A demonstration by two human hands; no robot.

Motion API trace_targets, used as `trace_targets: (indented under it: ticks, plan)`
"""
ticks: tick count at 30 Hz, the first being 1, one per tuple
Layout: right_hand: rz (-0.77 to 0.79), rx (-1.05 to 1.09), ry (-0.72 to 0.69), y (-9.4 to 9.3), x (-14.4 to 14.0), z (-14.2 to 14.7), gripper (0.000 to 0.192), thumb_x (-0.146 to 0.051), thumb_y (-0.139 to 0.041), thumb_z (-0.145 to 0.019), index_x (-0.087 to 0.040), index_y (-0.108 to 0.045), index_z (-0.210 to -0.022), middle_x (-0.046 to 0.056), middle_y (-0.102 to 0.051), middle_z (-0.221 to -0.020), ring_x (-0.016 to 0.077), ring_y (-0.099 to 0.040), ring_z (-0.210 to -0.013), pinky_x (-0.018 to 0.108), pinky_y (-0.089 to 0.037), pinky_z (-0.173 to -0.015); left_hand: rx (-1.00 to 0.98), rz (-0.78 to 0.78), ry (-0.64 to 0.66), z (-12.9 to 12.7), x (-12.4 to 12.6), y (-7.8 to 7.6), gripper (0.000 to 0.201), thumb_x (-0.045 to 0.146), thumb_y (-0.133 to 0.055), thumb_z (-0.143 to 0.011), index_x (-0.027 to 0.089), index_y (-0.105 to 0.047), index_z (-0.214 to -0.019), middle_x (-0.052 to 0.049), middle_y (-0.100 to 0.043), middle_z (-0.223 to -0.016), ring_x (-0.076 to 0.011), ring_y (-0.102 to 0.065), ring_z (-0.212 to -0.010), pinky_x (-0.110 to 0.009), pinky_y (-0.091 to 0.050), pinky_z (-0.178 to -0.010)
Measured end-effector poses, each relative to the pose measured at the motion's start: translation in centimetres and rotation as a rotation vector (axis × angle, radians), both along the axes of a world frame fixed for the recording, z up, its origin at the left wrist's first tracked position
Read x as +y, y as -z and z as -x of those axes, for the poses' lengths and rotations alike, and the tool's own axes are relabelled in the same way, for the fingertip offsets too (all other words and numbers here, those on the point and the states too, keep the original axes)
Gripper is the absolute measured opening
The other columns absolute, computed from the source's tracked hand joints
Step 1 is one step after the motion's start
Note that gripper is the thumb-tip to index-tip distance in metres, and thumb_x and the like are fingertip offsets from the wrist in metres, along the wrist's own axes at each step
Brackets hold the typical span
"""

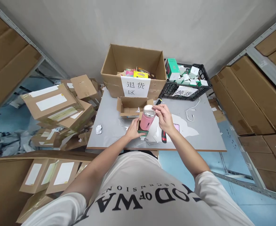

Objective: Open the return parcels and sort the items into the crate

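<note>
Head camera looks down on a grey bench (199, 131) where a person stands. Both hands meet at a pink cylindrical container (147, 121) with a white top, tilted slightly and lifted just over the bench. Left hand (133, 131) is closed on a small green carton (143, 132) under the container's base; right hand (164, 117) pinches the container's rim with its fingertips, thumb and forefinger clenched on the lid edge. To do this well, the lower hand should hold the carton steady while the upper grip lifts straight along the container's axis. Just behind the grip lies a small open cardboard box (132, 106); beyond it a large carton (134, 70) bears a paper sign reading "退货区". Right of the grip a red-and-black utility knife (163, 136) lies on the bench. A black crate (187, 83) holds green-and-white boxes.
</note>
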State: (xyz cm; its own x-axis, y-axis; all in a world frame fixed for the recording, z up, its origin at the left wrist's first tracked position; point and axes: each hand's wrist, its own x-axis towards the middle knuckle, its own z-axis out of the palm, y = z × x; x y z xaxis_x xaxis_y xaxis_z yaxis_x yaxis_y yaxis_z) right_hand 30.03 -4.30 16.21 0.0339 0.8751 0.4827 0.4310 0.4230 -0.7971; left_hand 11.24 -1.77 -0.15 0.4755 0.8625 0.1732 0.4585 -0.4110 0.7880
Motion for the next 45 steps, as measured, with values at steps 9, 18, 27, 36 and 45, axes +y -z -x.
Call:
trace_targets:
  ticks: [9, 18, 27, 36, 45]
  plan:
    - [0.071, 0.079, 0.073, -4.0, -0.2, 0.1, 0.032, -0.045, -0.046, -0.092, -0.024, -0.066, -0.105, 0.007, -0.056, -0.101, 0.0182, -0.057, -0.092, 0.033, -0.055, -0.072, -0.158, -0.149, -0.015, 2.0, -1.1, -4.0, 0.101, 0.079, -0.047, -0.069, 0.019, -0.022, -0.146, -0.020, -0.013, -0.154, -0.0402, -0.011, -0.142, -0.061, -0.020, -0.109]
    - [0.213, 0.322, 0.049, -4.5, 1.1, -0.9, 0.034, -0.048, -0.054, -0.086, -0.022, -0.067, -0.103, 0.004, -0.059, -0.091, 0.0125, -0.055, -0.071, 0.026, -0.053, -0.056, -0.667, 0.533, 0.314, -0.3, -2.6, -10.7, 0.087, 0.054, -0.074, -0.064, 0.019, -0.039, -0.136, -0.017, -0.053, -0.130, -0.0305, -0.058, -0.110, -0.041, -0.049, -0.087]
    - [0.335, 0.603, 0.157, -0.5, 0.4, -0.5, 0.044, -0.051, -0.058, -0.081, -0.027, -0.057, -0.117, 0.003, -0.061, -0.103, 0.0143, -0.058, -0.087, 0.030, -0.054, -0.072, -0.874, 0.808, 0.253, -0.5, -4.8, -9.8, 0.077, 0.033, -0.083, -0.057, 0.021, -0.051, -0.125, -0.010, -0.065, -0.111, -0.0232, -0.063, -0.097, -0.036, -0.049, -0.084]
    - [0.580, 0.963, -0.138, 3.6, -2.8, 1.7, 0.053, -0.064, -0.050, -0.081, -0.025, -0.056, -0.116, 0.006, -0.067, -0.104, 0.0227, -0.064, -0.093, 0.038, -0.053, -0.077, -0.959, 0.965, 0.245, -0.6, -5.6, -9.5, 0.071, 0.032, -0.084, -0.057, 0.022, -0.057, -0.121, -0.009, -0.066, -0.110, -0.0234, -0.062, -0.099, -0.035, -0.047, -0.086]
    - [0.575, 0.966, -0.161, 3.9, -2.0, 1.1, 0.049, -0.060, -0.056, -0.079, -0.023, -0.056, -0.112, 0.005, -0.068, -0.103, 0.0242, -0.065, -0.094, 0.043, -0.052, -0.081, -0.973, 1.080, 0.310, -0.4, -6.0, -9.5, 0.065, 0.035, -0.081, -0.060, 0.020, -0.059, -0.120, -0.010, -0.066, -0.109, -0.0233, -0.063, -0.096, -0.035, -0.047, -0.085]
